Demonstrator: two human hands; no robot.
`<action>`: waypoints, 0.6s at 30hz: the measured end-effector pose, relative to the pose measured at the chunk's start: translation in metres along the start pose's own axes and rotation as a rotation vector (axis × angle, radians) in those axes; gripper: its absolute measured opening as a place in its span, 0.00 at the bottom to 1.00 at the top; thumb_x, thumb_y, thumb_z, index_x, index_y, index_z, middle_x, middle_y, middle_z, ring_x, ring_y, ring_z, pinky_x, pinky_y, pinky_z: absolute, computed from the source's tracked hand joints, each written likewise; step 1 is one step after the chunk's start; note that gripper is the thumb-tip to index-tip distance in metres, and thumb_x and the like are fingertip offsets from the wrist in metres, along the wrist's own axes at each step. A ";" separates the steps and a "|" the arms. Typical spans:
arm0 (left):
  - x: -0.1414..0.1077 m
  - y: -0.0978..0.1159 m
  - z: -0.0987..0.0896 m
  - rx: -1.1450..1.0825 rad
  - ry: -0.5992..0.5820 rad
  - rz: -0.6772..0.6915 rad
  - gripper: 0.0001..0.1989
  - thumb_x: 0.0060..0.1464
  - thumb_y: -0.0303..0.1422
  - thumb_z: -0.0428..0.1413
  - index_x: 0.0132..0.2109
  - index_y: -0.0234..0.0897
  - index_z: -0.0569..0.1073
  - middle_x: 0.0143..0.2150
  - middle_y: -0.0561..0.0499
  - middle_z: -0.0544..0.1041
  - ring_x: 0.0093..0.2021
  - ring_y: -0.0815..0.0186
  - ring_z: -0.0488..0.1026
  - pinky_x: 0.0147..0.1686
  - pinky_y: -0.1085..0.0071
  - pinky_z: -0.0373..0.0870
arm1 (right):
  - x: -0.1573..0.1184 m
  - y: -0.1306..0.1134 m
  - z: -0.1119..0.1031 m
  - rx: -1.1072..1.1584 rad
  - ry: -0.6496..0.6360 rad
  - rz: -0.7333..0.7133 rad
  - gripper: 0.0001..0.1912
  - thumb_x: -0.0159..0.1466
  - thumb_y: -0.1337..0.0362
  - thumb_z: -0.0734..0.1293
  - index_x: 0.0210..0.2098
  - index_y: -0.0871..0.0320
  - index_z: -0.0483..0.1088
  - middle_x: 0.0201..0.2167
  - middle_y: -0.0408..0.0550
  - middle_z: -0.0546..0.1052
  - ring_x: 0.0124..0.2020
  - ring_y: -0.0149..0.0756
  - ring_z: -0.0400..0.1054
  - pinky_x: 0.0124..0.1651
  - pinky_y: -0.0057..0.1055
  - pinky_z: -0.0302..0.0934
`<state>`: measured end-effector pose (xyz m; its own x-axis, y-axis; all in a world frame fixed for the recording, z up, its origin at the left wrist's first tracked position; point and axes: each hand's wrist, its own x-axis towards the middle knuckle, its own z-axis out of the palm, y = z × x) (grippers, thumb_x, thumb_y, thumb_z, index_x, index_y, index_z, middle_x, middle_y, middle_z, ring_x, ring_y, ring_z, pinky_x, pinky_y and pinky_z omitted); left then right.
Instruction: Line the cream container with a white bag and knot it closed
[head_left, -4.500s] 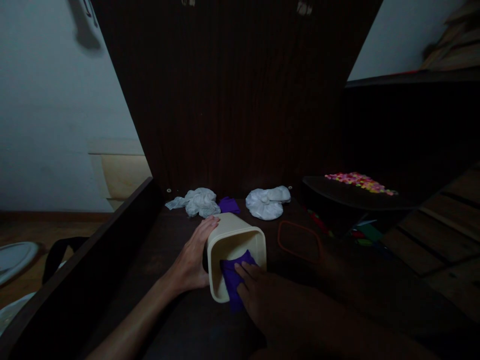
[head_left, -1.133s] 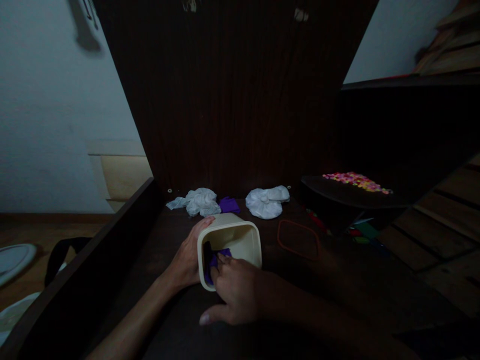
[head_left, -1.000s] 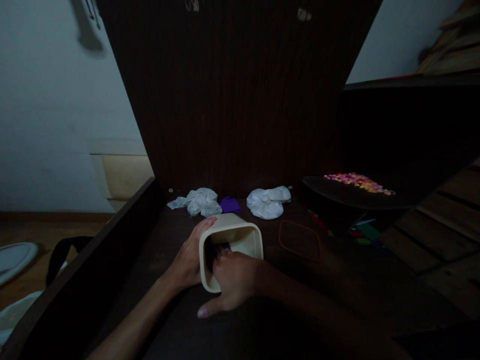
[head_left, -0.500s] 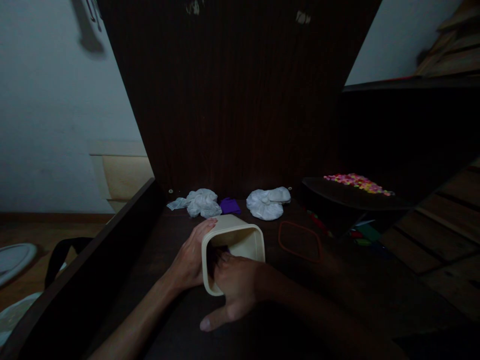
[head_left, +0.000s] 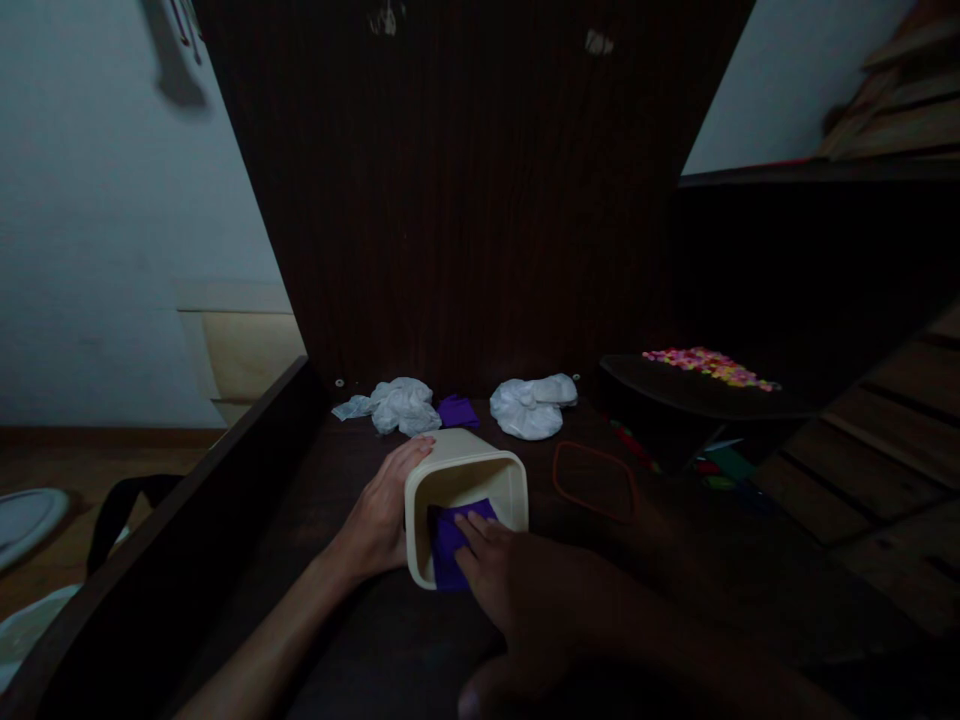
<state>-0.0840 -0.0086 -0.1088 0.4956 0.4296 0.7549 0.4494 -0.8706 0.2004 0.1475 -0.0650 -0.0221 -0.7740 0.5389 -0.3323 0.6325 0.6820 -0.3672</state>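
the cream container [head_left: 465, 448] is tilted over above the desk [head_left: 337, 650], mouth towards the person, and a push from inside could roll or slide it if the left hand [head_left: 386, 510] let up, since nothing else visibly braces it. the purple cloth [head_left: 448, 555] lies inside along the lower wall, out to the rim; it could bunch up or slip from under the fingers, being pressed rather than pinched. a sideways swerve might also nudge the thin orange ring [head_left: 600, 452] lying nearby on the desk.

the left grip is curved firmly around the container's side, fingertips over its upper face; the thumb is hidden. the right hand [head_left: 499, 575] has a loose, spread grip: its fingers lie extended on the cloth just within the mouth, while its thumb stands well apart below, touching neither cloth nor container.
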 end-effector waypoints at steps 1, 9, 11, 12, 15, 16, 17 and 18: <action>0.000 0.000 0.000 -0.004 -0.002 -0.002 0.45 0.55 0.37 0.64 0.73 0.37 0.50 0.66 0.31 0.67 0.67 0.39 0.65 0.61 0.38 0.69 | 0.009 0.002 -0.002 -0.011 -0.034 0.038 0.52 0.61 0.48 0.72 0.69 0.80 0.52 0.72 0.78 0.45 0.74 0.64 0.43 0.73 0.50 0.45; -0.004 0.002 0.004 -0.011 -0.028 -0.004 0.47 0.55 0.34 0.64 0.74 0.39 0.47 0.68 0.31 0.64 0.70 0.40 0.60 0.64 0.38 0.65 | 0.068 0.010 -0.002 -0.150 -0.113 0.115 0.69 0.53 0.31 0.69 0.72 0.80 0.44 0.72 0.78 0.47 0.74 0.68 0.40 0.74 0.52 0.41; -0.005 0.000 0.004 -0.027 -0.024 0.004 0.47 0.55 0.34 0.64 0.74 0.38 0.47 0.69 0.30 0.63 0.70 0.40 0.59 0.64 0.38 0.64 | 0.072 0.010 -0.001 -0.167 -0.104 0.134 0.71 0.51 0.30 0.70 0.72 0.79 0.45 0.72 0.78 0.48 0.73 0.68 0.44 0.73 0.53 0.43; -0.005 -0.001 0.005 -0.033 -0.022 0.010 0.47 0.55 0.34 0.63 0.74 0.38 0.47 0.69 0.30 0.63 0.71 0.40 0.59 0.64 0.38 0.64 | 0.073 0.010 0.000 -0.164 -0.097 0.133 0.71 0.50 0.29 0.70 0.72 0.80 0.46 0.71 0.79 0.50 0.72 0.68 0.46 0.73 0.53 0.45; -0.006 -0.004 0.005 -0.039 -0.035 0.019 0.46 0.56 0.35 0.63 0.74 0.39 0.47 0.69 0.31 0.63 0.71 0.40 0.59 0.64 0.38 0.64 | 0.071 0.008 0.003 -0.158 -0.080 0.126 0.70 0.51 0.30 0.69 0.71 0.81 0.47 0.70 0.81 0.53 0.71 0.69 0.50 0.72 0.53 0.47; -0.006 -0.004 0.004 -0.038 -0.043 0.016 0.46 0.56 0.35 0.63 0.74 0.39 0.47 0.69 0.31 0.63 0.71 0.40 0.59 0.64 0.38 0.64 | 0.068 0.007 0.005 -0.152 -0.074 0.127 0.71 0.51 0.29 0.69 0.71 0.82 0.46 0.70 0.82 0.53 0.71 0.70 0.50 0.71 0.54 0.47; -0.005 -0.005 0.004 -0.037 -0.049 0.016 0.46 0.56 0.36 0.63 0.74 0.39 0.48 0.69 0.30 0.63 0.71 0.40 0.59 0.64 0.38 0.64 | 0.065 0.006 0.007 -0.142 -0.062 0.131 0.72 0.51 0.29 0.69 0.71 0.82 0.45 0.70 0.82 0.52 0.71 0.70 0.49 0.71 0.54 0.47; -0.005 -0.005 0.003 -0.035 -0.053 0.017 0.46 0.56 0.36 0.63 0.74 0.38 0.48 0.69 0.30 0.63 0.70 0.40 0.59 0.64 0.38 0.64 | 0.061 0.006 0.010 -0.129 -0.038 0.135 0.72 0.51 0.30 0.70 0.71 0.82 0.44 0.71 0.82 0.50 0.72 0.71 0.48 0.71 0.55 0.47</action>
<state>-0.0861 -0.0056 -0.1157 0.5421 0.4258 0.7245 0.4145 -0.8854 0.2102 0.1038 -0.0331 -0.0535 -0.6793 0.6122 -0.4047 0.7196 0.6639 -0.2035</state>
